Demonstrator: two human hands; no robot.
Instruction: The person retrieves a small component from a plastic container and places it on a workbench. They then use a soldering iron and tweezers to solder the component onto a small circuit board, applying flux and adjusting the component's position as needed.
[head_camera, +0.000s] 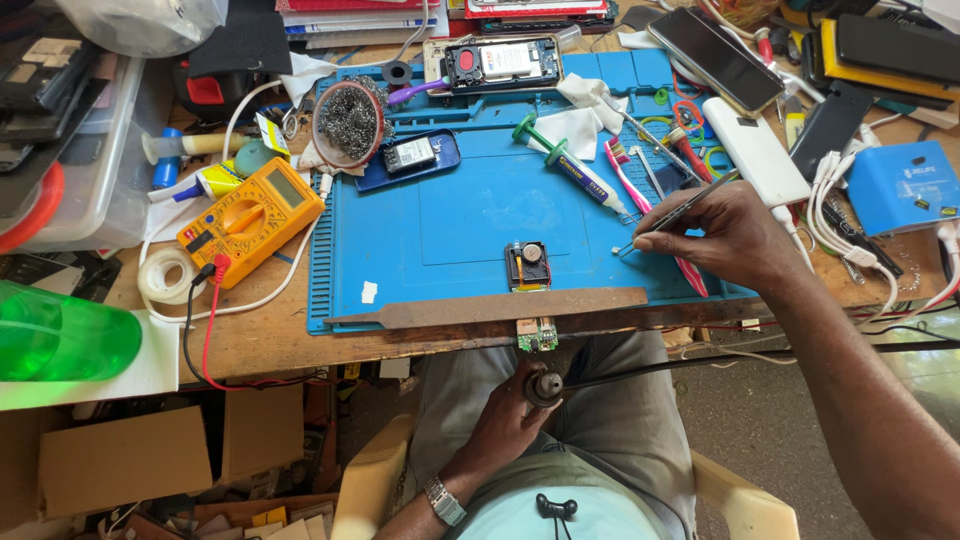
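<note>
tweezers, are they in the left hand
No, the right hand holds the tweezers over the blue mat, while the left hand grips a dark tool below the bench.

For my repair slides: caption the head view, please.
Right hand aims tweezers over blue mat; left hand holds tool below.
</note>
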